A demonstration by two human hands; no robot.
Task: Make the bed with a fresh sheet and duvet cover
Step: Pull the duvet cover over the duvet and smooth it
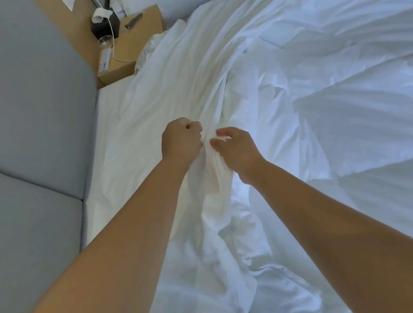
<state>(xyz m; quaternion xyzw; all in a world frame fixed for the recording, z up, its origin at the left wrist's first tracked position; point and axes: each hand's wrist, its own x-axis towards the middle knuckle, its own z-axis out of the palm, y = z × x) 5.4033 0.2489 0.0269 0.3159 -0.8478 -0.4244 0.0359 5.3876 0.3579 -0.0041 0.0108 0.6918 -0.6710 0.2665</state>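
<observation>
White bed (108, 144) — both hands (181, 137) bunch the duvet cover (208, 177).

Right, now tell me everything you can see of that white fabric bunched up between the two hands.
The white fabric looks like thin, smooth cotton, heavily creased and gathered into a long ridge running up the bed toward the wooden nightstand. The left hand is fisted around one fold; the right hand pinches the next fold, fingers half curled. It lies over puffier white bedding.
</observation>
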